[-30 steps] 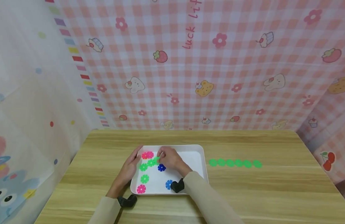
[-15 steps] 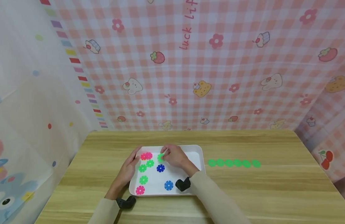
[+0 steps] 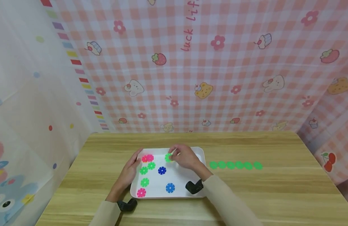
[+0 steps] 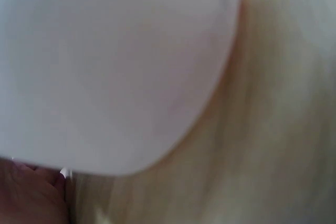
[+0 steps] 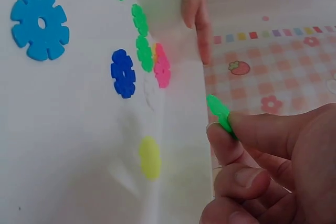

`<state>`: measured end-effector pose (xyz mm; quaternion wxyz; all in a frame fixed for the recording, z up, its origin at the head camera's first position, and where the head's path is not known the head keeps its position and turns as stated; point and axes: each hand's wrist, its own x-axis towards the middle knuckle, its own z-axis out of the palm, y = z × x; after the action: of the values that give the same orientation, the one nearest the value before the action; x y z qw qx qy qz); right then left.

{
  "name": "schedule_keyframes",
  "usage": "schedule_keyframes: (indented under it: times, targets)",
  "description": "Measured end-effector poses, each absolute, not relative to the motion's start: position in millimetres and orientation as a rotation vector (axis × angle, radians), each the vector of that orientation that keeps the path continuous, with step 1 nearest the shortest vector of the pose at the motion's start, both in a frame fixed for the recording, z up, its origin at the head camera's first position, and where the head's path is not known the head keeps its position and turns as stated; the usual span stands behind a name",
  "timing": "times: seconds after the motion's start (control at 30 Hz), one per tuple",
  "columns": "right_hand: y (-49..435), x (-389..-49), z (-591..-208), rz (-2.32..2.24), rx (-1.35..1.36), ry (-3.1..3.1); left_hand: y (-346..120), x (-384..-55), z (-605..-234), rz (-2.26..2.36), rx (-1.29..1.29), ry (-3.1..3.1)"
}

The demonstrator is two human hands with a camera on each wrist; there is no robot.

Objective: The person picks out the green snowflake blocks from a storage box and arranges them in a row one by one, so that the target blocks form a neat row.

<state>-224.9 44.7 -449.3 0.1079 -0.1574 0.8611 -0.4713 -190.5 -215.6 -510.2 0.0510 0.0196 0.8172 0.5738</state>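
Observation:
My right hand pinches a green notched plastic disc between thumb and fingertips, over the far part of a white tray. At the tray's left side, my left hand holds the rim. Inside the tray lie a dark blue disc, a lighter blue disc, several green discs and a pink disc. Pink pieces overlap near the far left corner. Beneath my right hand, the right wrist view shows a yellow disc. The left wrist view is blurred.
Right of the tray, several green discs form a row on the wooden table. Behind the table hangs a pink checked cloth, and a pale cloth hangs at the left.
My right hand has lifted a green disc away from the other green discs and carried it right along the tray's far side. My left hand stays at the rim.

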Motion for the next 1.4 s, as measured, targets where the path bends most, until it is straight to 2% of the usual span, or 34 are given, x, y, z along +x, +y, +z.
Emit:
schedule_keyframes:
  times: [0.73,1.1,1.4]
  targets:
    - [110.1,-205.4,-432.9,-1.524,-0.387,2.590,-215.8,-189.3,-509.9,1.759,0.087,2.484]
    - [185.5,-196.1,-437.2,-1.665,-0.271,2.595,-215.2,-189.4,-508.7,1.777,0.096,2.465]
    - [252.1,-181.5,-450.4,-1.591,-0.150,2.739,-214.2,-188.5,-508.4,1.790,0.093,2.456]
